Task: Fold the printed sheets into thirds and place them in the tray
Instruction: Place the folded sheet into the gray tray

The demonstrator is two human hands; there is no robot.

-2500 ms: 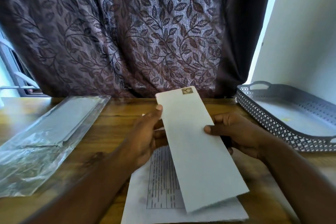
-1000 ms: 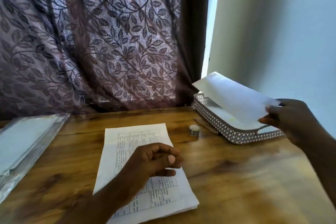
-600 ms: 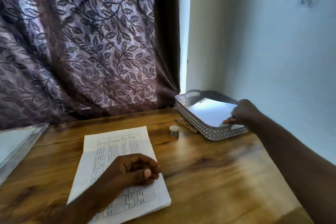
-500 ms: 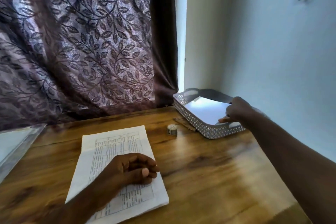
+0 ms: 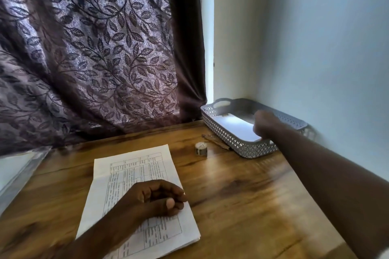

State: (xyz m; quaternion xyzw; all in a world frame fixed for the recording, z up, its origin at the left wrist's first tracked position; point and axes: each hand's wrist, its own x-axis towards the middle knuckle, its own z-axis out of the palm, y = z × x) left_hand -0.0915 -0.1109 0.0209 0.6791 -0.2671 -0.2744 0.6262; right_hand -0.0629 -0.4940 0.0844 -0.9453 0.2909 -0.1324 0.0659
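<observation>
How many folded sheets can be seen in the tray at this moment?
1. The folded sheet lies flat inside the grey tray at the far right corner of the table, its near end hidden behind the blurred right hand. More may lie beneath it; this view cannot tell.

The left grip [image 5: 155, 197] and the blurred right grip [image 5: 265, 125] are bare, and both forearms [image 5: 336, 185] show uncovered along their visible length.

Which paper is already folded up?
The plain white folded sheet lying in the grey tray. The printed sheets under the left hand lie flat and unfolded on the table.
</observation>
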